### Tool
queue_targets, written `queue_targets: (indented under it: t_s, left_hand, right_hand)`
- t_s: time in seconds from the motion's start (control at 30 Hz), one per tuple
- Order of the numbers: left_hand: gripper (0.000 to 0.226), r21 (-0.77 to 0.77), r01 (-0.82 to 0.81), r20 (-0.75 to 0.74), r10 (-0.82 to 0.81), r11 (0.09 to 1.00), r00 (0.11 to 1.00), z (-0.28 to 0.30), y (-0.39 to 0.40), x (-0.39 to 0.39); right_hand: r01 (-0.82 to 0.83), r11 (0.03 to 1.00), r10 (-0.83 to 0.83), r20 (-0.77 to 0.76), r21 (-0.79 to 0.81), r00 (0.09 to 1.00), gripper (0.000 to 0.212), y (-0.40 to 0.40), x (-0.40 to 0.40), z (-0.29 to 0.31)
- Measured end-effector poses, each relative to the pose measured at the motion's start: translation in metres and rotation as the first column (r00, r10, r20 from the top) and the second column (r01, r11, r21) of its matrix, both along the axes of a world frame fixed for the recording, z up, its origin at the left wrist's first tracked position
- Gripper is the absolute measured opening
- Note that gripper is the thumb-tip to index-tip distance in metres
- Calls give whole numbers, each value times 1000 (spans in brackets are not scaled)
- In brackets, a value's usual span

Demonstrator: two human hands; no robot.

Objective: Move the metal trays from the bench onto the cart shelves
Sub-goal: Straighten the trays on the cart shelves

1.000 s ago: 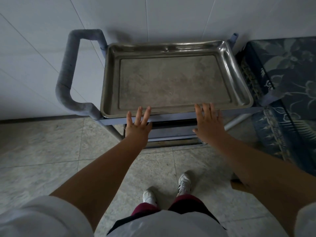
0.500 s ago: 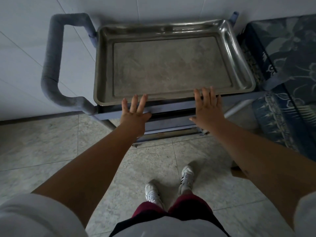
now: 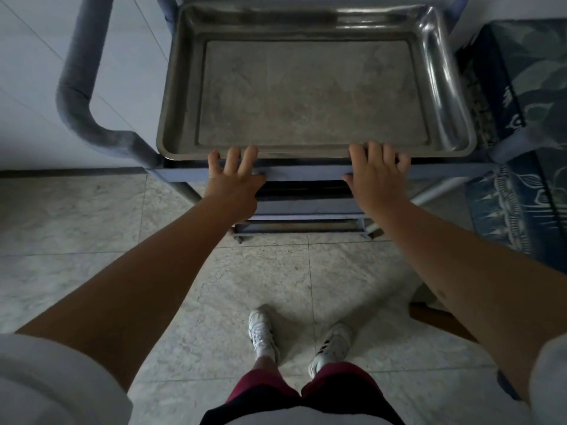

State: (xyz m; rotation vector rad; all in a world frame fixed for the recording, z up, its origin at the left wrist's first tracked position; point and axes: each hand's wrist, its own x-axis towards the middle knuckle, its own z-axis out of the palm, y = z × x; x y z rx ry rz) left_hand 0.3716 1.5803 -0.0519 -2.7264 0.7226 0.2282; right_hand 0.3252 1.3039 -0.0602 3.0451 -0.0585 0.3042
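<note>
Resting on tray (image 3: 310, 96) near rim — left hand (image 3: 234, 176), right hand (image 3: 376, 176), fingers straight.

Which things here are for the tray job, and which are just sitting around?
For the job:
tray
cart
left hand
right hand

Just there:
patterned cloth
floor tiles
wall

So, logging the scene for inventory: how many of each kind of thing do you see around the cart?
Metal tray: 1
Cart: 1
Hands, left and right: 2
White shoes: 2
Total: 6
</note>
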Motion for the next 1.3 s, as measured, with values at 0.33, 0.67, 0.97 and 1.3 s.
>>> queue_targets:
  t_s: [0.33, 0.67, 0.97, 1.3]
  left_hand:
    - [37, -215, -11, 181, 51, 976, 982, -2, -3, -25]
    - [88, -151, -181, -169, 155, 972, 973, -86, -2, -87]
    - [104, -115, -173, -264, 138, 978, 955, -200, -5, -45]
    - [118, -35, -66, -153, 60, 997, 986, -303, -18, 22]
  right_hand:
    - [57, 992, -55, -19, 115, 998, 24, 5, -1, 13]
    - [-201, 963, 205, 0, 179, 979, 90, 22, -80, -72]
    - [-14, 981, 97, -429, 193, 898, 103, 20, -43, -189]
    - [-44, 994, 87, -460, 104, 884, 123, -1, 26, -291]
